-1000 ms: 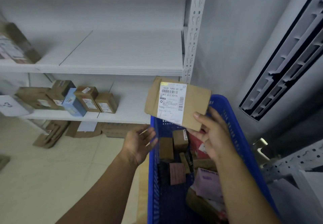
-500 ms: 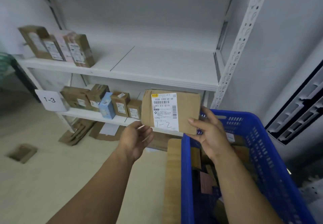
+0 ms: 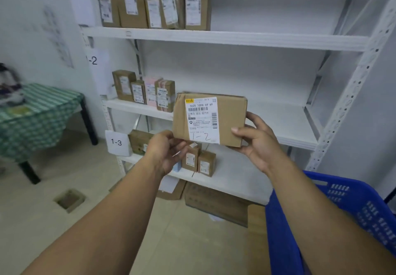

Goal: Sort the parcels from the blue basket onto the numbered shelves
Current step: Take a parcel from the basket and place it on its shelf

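Note:
A flat brown parcel (image 3: 230,116) with a white label hand-marked "1-2" is held up in front of the middle shelf (image 3: 285,124). My right hand (image 3: 257,144) grips its lower right corner. My left hand (image 3: 167,152) holds its lower left corner with the fingertips. The shelf tagged "-2" (image 3: 94,60) carries several upright parcels (image 3: 145,92) at its left end. The blue basket (image 3: 351,210) is at the lower right, its contents out of view.
The top shelf holds several tall parcels (image 3: 154,4). The shelf tagged "1-3" (image 3: 116,142) carries small boxes (image 3: 199,161). Flattened cardboard (image 3: 214,204) lies beneath it. A table with green checked cloth (image 3: 36,116) stands at the left. A floor drain (image 3: 69,199) sits nearby.
The view has risen and swung left, away from the basket toward the shelves. The parcel came up in front of the "1-2" shelf, and my left hand took hold of its lower left corner.

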